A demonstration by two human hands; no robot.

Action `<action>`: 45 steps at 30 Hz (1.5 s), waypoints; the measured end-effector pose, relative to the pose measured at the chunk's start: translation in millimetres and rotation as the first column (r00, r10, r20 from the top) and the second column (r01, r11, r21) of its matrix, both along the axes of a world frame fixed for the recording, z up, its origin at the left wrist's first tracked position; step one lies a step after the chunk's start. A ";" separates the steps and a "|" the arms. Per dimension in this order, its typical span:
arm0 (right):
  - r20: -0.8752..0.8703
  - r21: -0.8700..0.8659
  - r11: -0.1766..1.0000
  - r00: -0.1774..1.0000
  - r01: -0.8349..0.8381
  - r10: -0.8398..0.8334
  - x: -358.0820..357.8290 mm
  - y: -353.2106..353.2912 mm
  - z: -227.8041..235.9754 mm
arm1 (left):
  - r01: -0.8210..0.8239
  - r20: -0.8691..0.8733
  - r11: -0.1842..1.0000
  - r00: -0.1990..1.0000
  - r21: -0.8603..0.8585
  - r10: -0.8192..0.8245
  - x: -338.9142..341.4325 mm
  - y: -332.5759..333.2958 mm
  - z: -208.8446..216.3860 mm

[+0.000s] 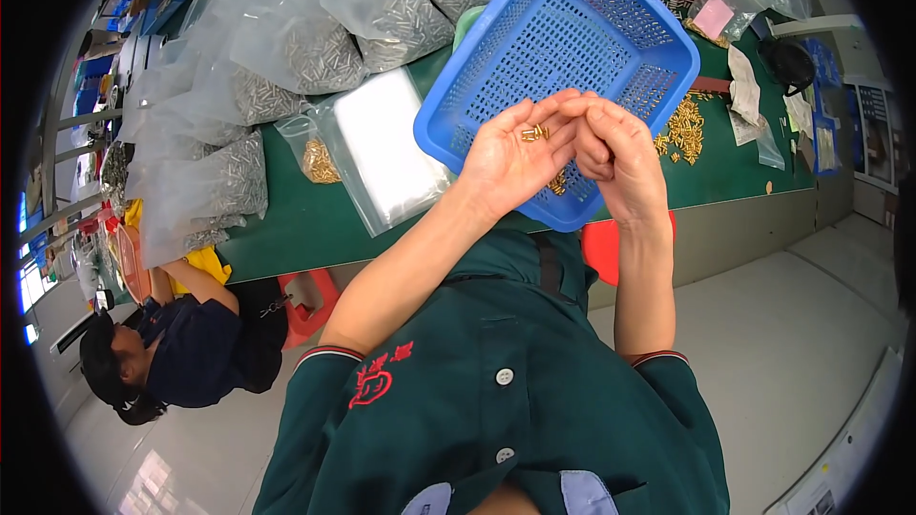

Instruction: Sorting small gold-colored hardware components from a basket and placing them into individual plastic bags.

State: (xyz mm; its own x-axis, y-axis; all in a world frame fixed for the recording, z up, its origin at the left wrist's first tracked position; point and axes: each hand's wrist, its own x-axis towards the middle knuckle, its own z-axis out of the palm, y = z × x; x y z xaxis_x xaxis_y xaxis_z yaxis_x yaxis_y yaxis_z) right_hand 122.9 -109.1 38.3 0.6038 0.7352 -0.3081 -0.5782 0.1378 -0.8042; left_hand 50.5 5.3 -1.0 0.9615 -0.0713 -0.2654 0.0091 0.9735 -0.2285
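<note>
Over the near side of a blue plastic basket (pixel 637 33), my left hand (pixel 501 167) is turned palm up and cupped. Several small brass-coloured cylindrical metal parts (pixel 535 133) lie on its fingers. My right hand (pixel 625 148) is closed beside it, fingers curled inward, its fingertips meeting those of the left. Whatever the right hand holds, if anything, is hidden. Below the hands, more brass-coloured parts (pixel 557 183) show inside the basket. To the right of the basket, a loose pile of brass-coloured parts (pixel 685 131) is spread on the green table (pixel 315 224).
Clear bags of silver metal parts (pixel 329 57) crowd the table's left and back. A stack of clear plastic bags (pixel 382 138) lies left of the basket, beside a small bag of brass parts (pixel 320 162). Another person (pixel 191 343) sits at the left; a red stool (pixel 603 250) stands under the table.
</note>
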 end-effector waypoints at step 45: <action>-0.514 0.001 0.954 0.819 0.299 -0.256 8.1 -7.6 -55.8 | 0.240 -0.873 -0.968 0.485 0.079 0.049 -101.9 313.9 -51.8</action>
